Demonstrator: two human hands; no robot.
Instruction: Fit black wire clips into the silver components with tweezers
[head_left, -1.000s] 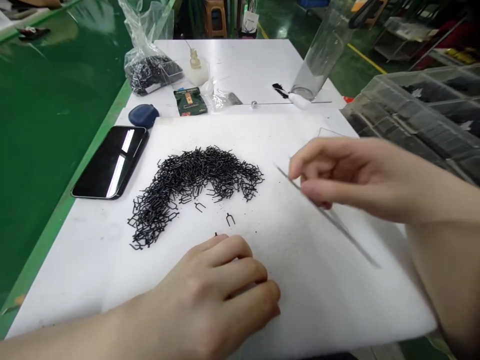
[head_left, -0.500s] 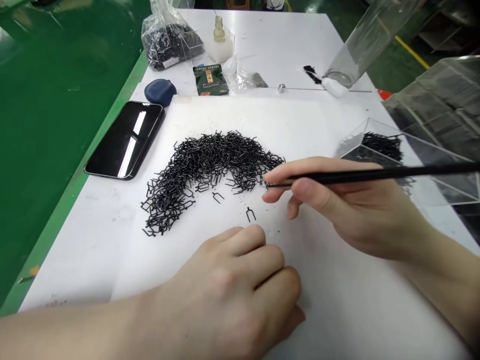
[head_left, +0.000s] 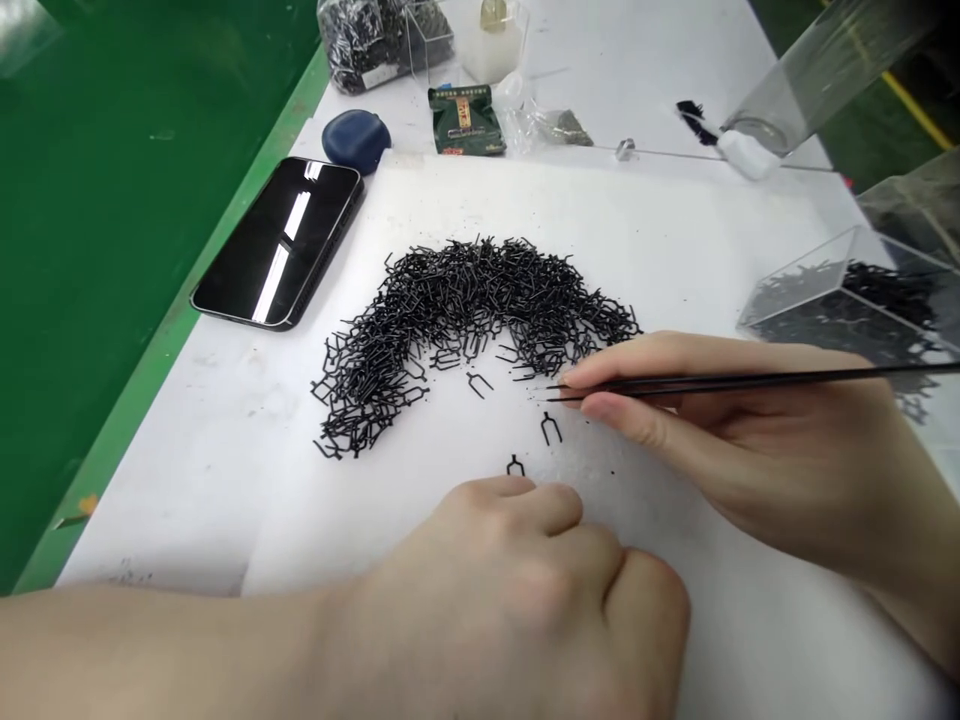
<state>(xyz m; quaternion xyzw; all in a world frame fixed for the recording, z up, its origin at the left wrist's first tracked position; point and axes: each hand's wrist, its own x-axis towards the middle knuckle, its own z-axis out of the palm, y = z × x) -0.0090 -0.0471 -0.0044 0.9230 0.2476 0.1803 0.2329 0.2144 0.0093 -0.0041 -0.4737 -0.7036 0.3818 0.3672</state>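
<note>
My right hand [head_left: 750,440] holds black tweezers [head_left: 720,383] between thumb and fingers. Their thin tips point left, slightly apart, just above or on the white sheet [head_left: 315,540]; I see nothing between them. Beyond the tips curves an arched pile of small black fork-shaped pieces [head_left: 480,285]. One loose two-pronged piece [head_left: 551,428] lies just below the tips, and another loose piece [head_left: 480,384] is to their left. My left hand [head_left: 555,590] is curled closed, back upward, in front. A third piece [head_left: 515,466] shows at its knuckles, partly covered. The left fingertips are hidden, so what they hold cannot be made out.
A phone [head_left: 281,245] and a dark blue rounded case [head_left: 356,138] lie left. At the back are a green packet [head_left: 466,122], a bag of black pieces [head_left: 367,45] and a clear tube [head_left: 817,85]. A clear box with black pieces [head_left: 885,285] stands right.
The whole view has shifted, moving the scene rightward. The tweezer tips have come away from the pile's right end toward the loose pieces. My left hand has drawn back slightly, uncovering another piece.
</note>
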